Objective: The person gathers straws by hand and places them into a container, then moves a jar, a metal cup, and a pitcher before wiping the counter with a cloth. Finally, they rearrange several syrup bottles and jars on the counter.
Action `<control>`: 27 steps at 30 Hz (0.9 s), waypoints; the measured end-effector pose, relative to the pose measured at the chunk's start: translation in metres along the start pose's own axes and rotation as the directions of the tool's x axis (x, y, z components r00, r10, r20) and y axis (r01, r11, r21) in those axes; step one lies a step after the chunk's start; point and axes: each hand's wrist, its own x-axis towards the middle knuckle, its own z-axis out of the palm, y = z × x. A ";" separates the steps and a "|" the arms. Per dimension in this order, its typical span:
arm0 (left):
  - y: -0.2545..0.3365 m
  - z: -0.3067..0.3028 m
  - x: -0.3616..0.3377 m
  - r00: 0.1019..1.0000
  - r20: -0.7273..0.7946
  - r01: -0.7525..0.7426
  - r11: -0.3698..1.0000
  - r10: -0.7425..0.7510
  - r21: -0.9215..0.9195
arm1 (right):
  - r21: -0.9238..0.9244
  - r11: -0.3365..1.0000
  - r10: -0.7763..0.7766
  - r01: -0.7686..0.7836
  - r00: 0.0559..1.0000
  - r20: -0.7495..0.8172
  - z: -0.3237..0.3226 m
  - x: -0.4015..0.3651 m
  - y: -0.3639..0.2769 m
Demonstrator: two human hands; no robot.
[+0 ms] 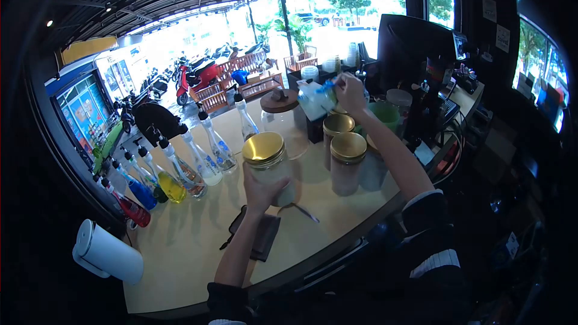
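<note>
My left hand is wrapped round a clear jar with a gold lid, its contents pale. The jar is upright, at the middle of the wooden counter. My right hand is raised behind the other jars, its fingers pinched on a white and blue packet, which looks blurred. Below my right hand stand two gold-lidded jars. A large glass jar with a wooden lid is just left of the packet.
Several pump bottles line the counter's left side. A white cylindrical appliance sits at the left corner. Near my left forearm lies a dark wallet. A green container and stacked cups are at the back right.
</note>
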 end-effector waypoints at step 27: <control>-0.040 0.103 0.022 0.997 0.040 0.061 0.971 -0.072 0.231 | -0.083 0.962 -0.209 0.258 0.901 0.380 -0.054 -0.052 -0.066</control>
